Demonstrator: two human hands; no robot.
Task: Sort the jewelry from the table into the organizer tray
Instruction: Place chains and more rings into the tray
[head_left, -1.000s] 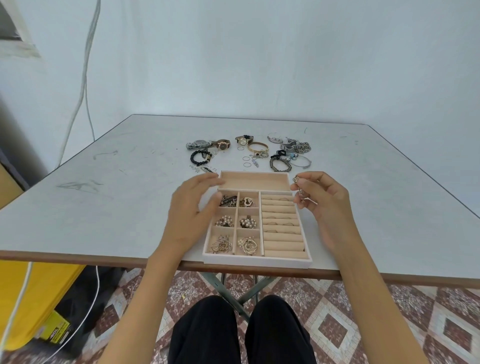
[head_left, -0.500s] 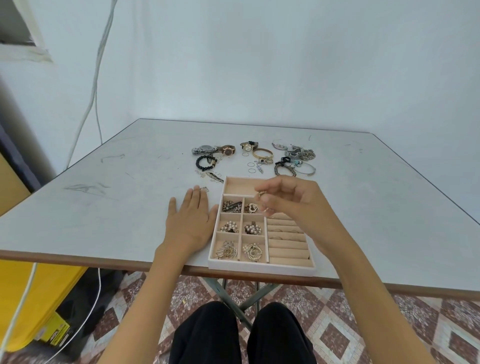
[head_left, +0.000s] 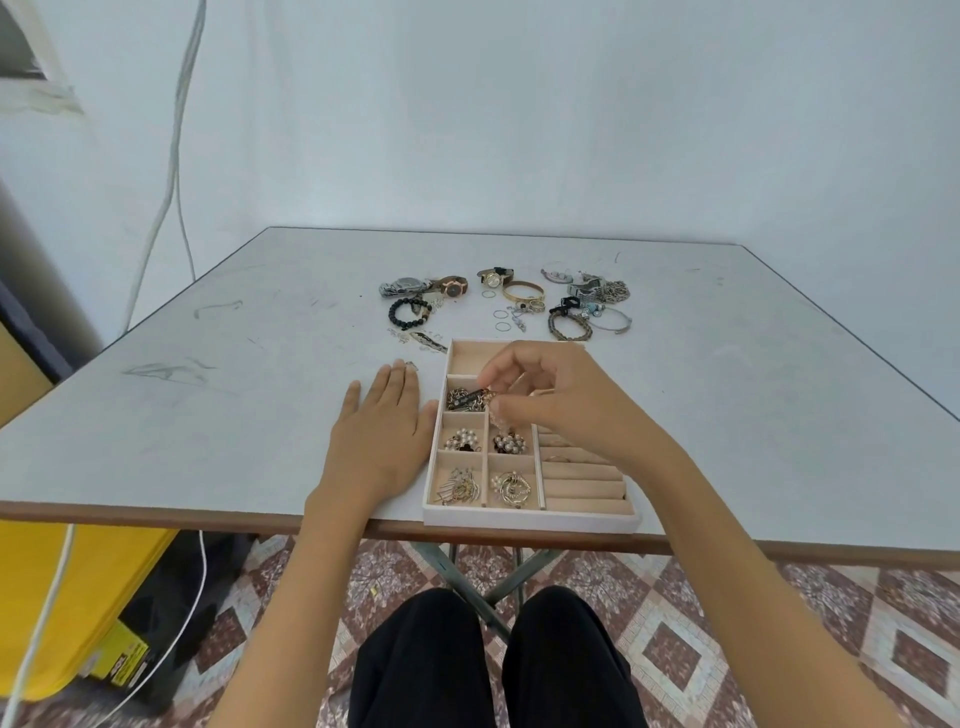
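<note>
A beige organizer tray (head_left: 530, 519) sits at the table's near edge, its small left compartments filled with pearl and gold earrings. My right hand (head_left: 561, 400) hovers over the tray's upper small compartments, fingertips pinched on a small gold earring (head_left: 493, 402). My left hand (head_left: 382, 431) lies flat on the table, touching the tray's left side, fingers spread. Loose jewelry lies beyond the tray: watches (head_left: 452, 285), a black bead bracelet (head_left: 408, 313), a gold bangle (head_left: 522, 290), thin rings (head_left: 501, 319), and a pile of chains and bracelets (head_left: 587, 306).
The grey table (head_left: 208, 415) stands against a white wall. A yellow bin (head_left: 67, 597) and white cables sit on the floor at the left. My knees in black trousers are under the table's near edge.
My right hand has moved left from the tray's right side to over the upper small compartments, carrying the small piece. My left hand slid off the tray and lies flat beside it.
</note>
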